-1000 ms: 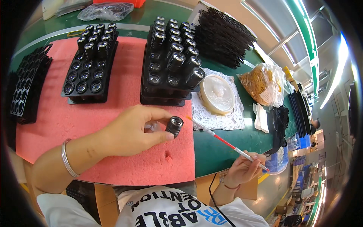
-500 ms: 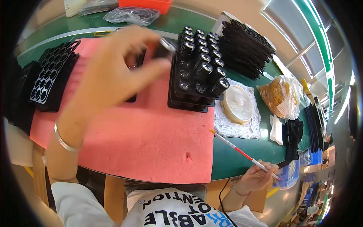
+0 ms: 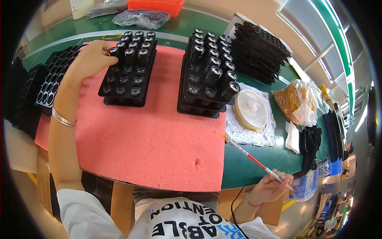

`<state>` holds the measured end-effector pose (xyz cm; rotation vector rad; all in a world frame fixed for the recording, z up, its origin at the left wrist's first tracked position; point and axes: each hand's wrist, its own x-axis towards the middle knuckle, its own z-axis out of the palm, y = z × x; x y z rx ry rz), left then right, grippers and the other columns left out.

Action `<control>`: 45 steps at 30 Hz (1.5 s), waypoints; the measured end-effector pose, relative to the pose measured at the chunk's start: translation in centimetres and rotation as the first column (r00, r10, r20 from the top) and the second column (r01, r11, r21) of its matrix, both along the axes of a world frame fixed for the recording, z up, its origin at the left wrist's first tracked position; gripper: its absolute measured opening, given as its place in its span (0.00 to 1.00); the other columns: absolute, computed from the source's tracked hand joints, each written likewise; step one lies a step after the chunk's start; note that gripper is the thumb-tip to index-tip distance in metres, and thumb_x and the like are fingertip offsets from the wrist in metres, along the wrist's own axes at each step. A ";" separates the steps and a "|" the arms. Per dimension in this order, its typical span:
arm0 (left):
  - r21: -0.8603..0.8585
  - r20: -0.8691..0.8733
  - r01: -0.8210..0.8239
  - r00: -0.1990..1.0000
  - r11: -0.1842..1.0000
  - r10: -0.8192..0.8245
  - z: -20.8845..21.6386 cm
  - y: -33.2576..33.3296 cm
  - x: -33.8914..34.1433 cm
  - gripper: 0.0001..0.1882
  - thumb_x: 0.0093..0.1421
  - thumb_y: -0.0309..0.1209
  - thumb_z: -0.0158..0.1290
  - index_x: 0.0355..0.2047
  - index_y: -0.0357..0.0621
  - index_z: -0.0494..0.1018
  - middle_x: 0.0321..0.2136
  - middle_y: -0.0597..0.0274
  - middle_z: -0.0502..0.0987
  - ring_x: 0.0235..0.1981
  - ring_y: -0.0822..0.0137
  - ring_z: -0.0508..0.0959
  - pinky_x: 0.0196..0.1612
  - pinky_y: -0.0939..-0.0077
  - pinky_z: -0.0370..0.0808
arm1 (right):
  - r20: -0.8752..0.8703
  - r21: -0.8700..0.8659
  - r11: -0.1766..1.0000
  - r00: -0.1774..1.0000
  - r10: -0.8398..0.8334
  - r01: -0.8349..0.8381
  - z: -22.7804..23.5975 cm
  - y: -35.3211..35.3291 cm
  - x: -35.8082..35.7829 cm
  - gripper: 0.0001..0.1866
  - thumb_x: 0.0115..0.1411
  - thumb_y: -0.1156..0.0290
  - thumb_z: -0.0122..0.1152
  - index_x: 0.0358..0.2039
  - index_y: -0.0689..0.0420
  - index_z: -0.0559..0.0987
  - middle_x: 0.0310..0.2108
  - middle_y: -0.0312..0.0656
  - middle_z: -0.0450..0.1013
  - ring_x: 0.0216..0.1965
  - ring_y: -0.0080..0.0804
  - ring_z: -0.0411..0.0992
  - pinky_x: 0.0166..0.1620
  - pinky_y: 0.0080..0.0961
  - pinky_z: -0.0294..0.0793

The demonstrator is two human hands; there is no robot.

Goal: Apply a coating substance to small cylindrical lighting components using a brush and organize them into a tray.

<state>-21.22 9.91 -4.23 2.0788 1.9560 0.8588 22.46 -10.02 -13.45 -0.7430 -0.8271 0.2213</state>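
My left hand [image 3: 91,59] reaches to the left black tray [image 3: 121,97] and has its thumb and fingers closed round a black cylinder with a shiny silver top [image 3: 114,51]. This cylinder is in the front filled row, at the left edge; several like it stand upright behind and beside it. The tray's nearer cups hold no cylinders. In my right hand [image 3: 270,187] is a thin paintbrush [image 3: 254,160] with a red and white handle, its yellowish tip pointing up and left. A second black tray [image 3: 199,109] of similar cylinders stands to the right, also with several unfilled cups.
Both trays rest on a pink foam sheet [image 3: 155,155] over a green table [image 3: 246,171]. A round lidded tub [image 3: 251,108] sits on printed paper at right, near a bag of yellowish bands [image 3: 296,101]. Black perforated trays are stacked far left [image 3: 53,85] and far right [image 3: 258,49].
My left hand has moved left from between the trays, carrying a cylinder to the left tray, which is now uncovered. The right hand and brush have hardly moved.
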 end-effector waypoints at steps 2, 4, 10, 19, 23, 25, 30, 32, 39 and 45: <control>-0.159 0.070 0.007 0.998 0.987 0.004 0.1 0.5 -0.3 0.13 0.44 0.27 0.59 0.30 0.31 0.73 0.22 0.60 0.72 0.26 0.72 0.71 0.32 0.78 0.69 | -0.009 0.002 1.000 1.000 -0.001 0.001 0.1 0.0 -0.2 0.12 0.61 0.62 0.48 0.24 0.54 0.62 0.13 0.32 0.59 0.13 0.16 0.51 0.19 0.13 0.50; -0.160 0.079 -0.005 0.997 0.987 0.017 0.5 0.2 0.0 0.13 0.44 0.27 0.59 0.29 0.30 0.73 0.22 0.60 0.73 0.26 0.71 0.72 0.32 0.77 0.69 | -0.019 0.011 1.000 1.000 0.008 -0.008 -0.1 0.0 -0.1 0.12 0.61 0.62 0.48 0.24 0.54 0.62 0.14 0.32 0.60 0.13 0.16 0.52 0.19 0.13 0.50; -0.076 0.075 -0.004 0.997 0.997 0.010 0.2 -0.3 1.1 0.11 0.46 0.28 0.57 0.28 0.31 0.75 0.17 0.65 0.73 0.20 0.76 0.70 0.26 0.79 0.66 | 0.020 0.030 0.999 0.999 0.044 -0.045 -0.1 0.0 0.0 0.12 0.61 0.63 0.49 0.25 0.54 0.62 0.17 0.32 0.63 0.15 0.15 0.53 0.20 0.12 0.50; -0.043 -0.029 -0.090 0.996 0.995 0.089 1.3 -1.6 1.5 0.16 0.47 0.34 0.58 0.31 0.31 0.74 0.21 0.60 0.74 0.23 0.71 0.73 0.30 0.77 0.69 | 0.017 0.054 0.997 0.998 0.057 -0.058 -0.4 0.1 0.2 0.11 0.60 0.63 0.48 0.26 0.55 0.63 0.15 0.34 0.62 0.13 0.16 0.52 0.19 0.13 0.50; 0.203 -0.003 -0.112 0.993 0.973 0.115 2.6 -3.1 3.7 0.17 0.49 0.37 0.57 0.33 0.36 0.74 0.21 0.59 0.73 0.22 0.68 0.73 0.30 0.76 0.70 | 0.102 0.028 0.999 0.995 0.022 -0.025 -0.1 0.1 0.0 0.11 0.61 0.63 0.47 0.27 0.56 0.65 0.15 0.36 0.62 0.12 0.18 0.53 0.18 0.13 0.52; 0.307 0.007 0.011 1.000 0.952 -0.013 3.1 -4.3 7.5 0.14 0.49 0.37 0.58 0.30 0.40 0.73 0.17 0.61 0.69 0.20 0.67 0.70 0.26 0.74 0.68 | 0.110 0.022 1.000 0.994 0.019 -0.022 -0.1 0.0 0.1 0.11 0.61 0.62 0.47 0.27 0.57 0.65 0.15 0.37 0.63 0.12 0.20 0.54 0.17 0.13 0.52; 0.282 -0.103 0.379 0.925 0.881 -0.365 2.2 -4.8 15.1 0.16 0.46 0.39 0.60 0.28 0.40 0.72 0.15 0.61 0.67 0.20 0.63 0.70 0.26 0.70 0.67 | 0.089 0.031 0.999 0.996 0.021 -0.024 -0.1 0.0 0.5 0.14 0.62 0.59 0.46 0.28 0.57 0.65 0.17 0.40 0.65 0.13 0.25 0.59 0.16 0.16 0.57; 0.237 -0.138 0.383 0.923 0.893 -0.360 2.4 -4.4 16.4 0.16 0.45 0.40 0.60 0.28 0.41 0.72 0.16 0.61 0.69 0.22 0.60 0.71 0.27 0.69 0.68 | 0.061 0.000 1.000 0.998 -0.012 0.012 0.4 0.1 0.1 0.14 0.63 0.59 0.46 0.29 0.57 0.65 0.17 0.42 0.65 0.13 0.27 0.60 0.16 0.18 0.59; 0.132 -0.020 0.308 0.951 0.942 -0.308 2.0 -3.3 17.5 0.15 0.42 0.33 0.61 0.27 0.38 0.71 0.13 0.62 0.61 0.18 0.65 0.65 0.23 0.71 0.62 | 0.108 0.037 0.997 0.992 0.063 -0.067 -0.2 0.0 0.3 0.12 0.64 0.63 0.43 0.31 0.59 0.65 0.21 0.43 0.66 0.15 0.27 0.60 0.19 0.19 0.60; 0.299 -0.052 0.475 0.874 0.828 -0.483 2.9 -7.8 17.8 0.12 0.40 0.29 0.61 0.26 0.46 0.71 0.18 0.64 0.68 0.19 0.64 0.70 0.23 0.72 0.66 | 0.264 -0.015 0.981 0.947 -0.185 0.195 0.7 0.7 0.7 0.14 0.65 0.61 0.40 0.33 0.59 0.66 0.24 0.45 0.68 0.17 0.27 0.62 0.24 0.19 0.63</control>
